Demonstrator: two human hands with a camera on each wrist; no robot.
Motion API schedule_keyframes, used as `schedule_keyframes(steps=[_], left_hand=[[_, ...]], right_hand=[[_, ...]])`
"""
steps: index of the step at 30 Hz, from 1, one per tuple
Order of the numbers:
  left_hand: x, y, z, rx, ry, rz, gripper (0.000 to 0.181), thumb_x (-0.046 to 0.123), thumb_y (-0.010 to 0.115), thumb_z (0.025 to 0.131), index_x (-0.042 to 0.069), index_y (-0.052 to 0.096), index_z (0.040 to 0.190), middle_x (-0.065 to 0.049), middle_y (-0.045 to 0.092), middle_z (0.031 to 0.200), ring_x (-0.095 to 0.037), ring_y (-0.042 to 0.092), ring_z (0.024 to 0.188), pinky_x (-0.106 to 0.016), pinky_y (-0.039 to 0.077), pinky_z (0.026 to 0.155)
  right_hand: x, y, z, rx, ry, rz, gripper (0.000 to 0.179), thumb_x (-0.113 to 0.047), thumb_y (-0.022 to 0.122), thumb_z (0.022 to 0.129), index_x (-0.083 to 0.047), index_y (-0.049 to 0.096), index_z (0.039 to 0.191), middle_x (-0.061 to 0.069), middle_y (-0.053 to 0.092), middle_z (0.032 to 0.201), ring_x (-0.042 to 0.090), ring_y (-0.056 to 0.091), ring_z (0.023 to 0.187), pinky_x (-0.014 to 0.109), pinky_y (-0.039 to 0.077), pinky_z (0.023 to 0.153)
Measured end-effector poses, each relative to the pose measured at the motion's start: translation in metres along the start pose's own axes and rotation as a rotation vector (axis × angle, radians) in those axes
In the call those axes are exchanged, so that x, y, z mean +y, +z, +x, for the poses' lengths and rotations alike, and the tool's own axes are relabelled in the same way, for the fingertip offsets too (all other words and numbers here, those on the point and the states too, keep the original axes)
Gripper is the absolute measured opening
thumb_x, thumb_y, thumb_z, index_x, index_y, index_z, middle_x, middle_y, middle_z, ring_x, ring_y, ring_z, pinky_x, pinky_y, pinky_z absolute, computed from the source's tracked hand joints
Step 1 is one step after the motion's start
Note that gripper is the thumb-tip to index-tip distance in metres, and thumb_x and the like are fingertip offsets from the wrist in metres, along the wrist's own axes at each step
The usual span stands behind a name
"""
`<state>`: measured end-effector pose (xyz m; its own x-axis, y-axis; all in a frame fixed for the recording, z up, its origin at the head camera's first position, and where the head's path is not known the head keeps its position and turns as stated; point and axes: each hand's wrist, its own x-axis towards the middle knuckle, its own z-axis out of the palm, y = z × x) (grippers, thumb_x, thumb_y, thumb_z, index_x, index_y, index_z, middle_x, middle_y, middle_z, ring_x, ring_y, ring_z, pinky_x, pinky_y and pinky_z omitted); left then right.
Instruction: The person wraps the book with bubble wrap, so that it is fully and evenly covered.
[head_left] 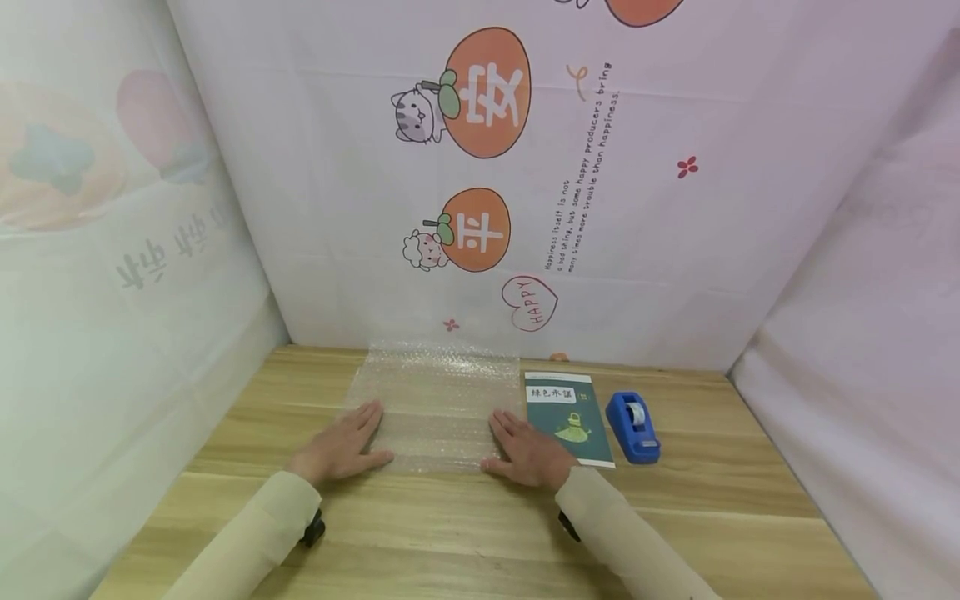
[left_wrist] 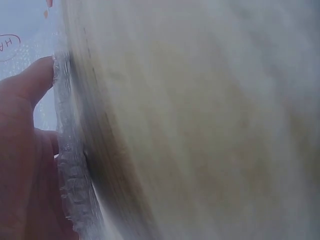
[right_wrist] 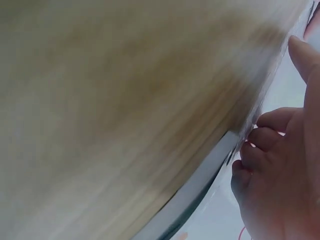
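Note:
A clear sheet of bubble wrap (head_left: 435, 417) lies flat on the wooden table, its far edge reaching the back wall. On its left edge rests my left hand (head_left: 341, 446), fingers stretched out and thumb pointing inward. My right hand (head_left: 528, 450) lies on the opposite edge in much the same way. In the left wrist view, the thumb and fingers of the left hand (left_wrist: 20, 140) touch the rim of the bubble wrap (left_wrist: 72, 175). The right wrist view has the right hand (right_wrist: 280, 170) low over the sheet, beside the edge of a green booklet (right_wrist: 192, 195).
Just right of the bubble wrap sits the green booklet (head_left: 558, 429) with a white label, partly behind my right hand. A blue tape dispenser (head_left: 633, 429) holding a roll stands farther right. Printed white cloth (head_left: 660, 250) encloses the wooden table (head_left: 450, 542) at the back and sides.

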<state>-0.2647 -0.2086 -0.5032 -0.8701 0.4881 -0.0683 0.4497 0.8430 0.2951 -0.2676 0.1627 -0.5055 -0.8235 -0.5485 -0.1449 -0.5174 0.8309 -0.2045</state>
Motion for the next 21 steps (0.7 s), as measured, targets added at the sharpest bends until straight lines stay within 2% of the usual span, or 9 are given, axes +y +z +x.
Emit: schedule_keyframes(steps=[8, 13, 21], left_hand=[[0.006, 0.001, 0.001, -0.018, -0.038, -0.035, 0.09, 0.051, 0.056, 0.107, -0.012, 0.024, 0.162, -0.031, 0.018, 0.173, -0.05, 0.021, 0.161, -0.061, 0.023, 0.131], [0.015, -0.001, -0.001, -0.034, -0.07, -0.074, 0.09, 0.05, 0.056, 0.107, -0.013, 0.022, 0.162, -0.032, 0.015, 0.173, -0.051, 0.018, 0.161, -0.063, 0.021, 0.131], [0.026, 0.01, 0.0, -0.018, -0.1, -0.083, 0.091, 0.052, 0.054, 0.108, -0.015, 0.021, 0.161, -0.033, 0.013, 0.172, -0.05, 0.016, 0.162, -0.062, 0.02, 0.132]], right_hand=[[0.006, -0.008, 0.003, -0.031, -0.001, 0.026, 0.089, -0.062, 0.052, 0.105, -0.003, 0.027, 0.167, 0.015, 0.024, 0.176, 0.034, 0.024, 0.164, 0.048, 0.031, 0.132], [0.007, -0.013, 0.006, -0.037, 0.001, 0.019, 0.089, -0.062, 0.05, 0.105, -0.002, 0.027, 0.167, 0.016, 0.025, 0.175, 0.035, 0.024, 0.164, 0.048, 0.031, 0.132], [0.001, -0.012, 0.006, -0.012, 0.023, -0.025, 0.091, -0.067, 0.044, 0.106, -0.002, 0.027, 0.166, 0.016, 0.024, 0.176, 0.034, 0.023, 0.164, 0.048, 0.029, 0.133]])
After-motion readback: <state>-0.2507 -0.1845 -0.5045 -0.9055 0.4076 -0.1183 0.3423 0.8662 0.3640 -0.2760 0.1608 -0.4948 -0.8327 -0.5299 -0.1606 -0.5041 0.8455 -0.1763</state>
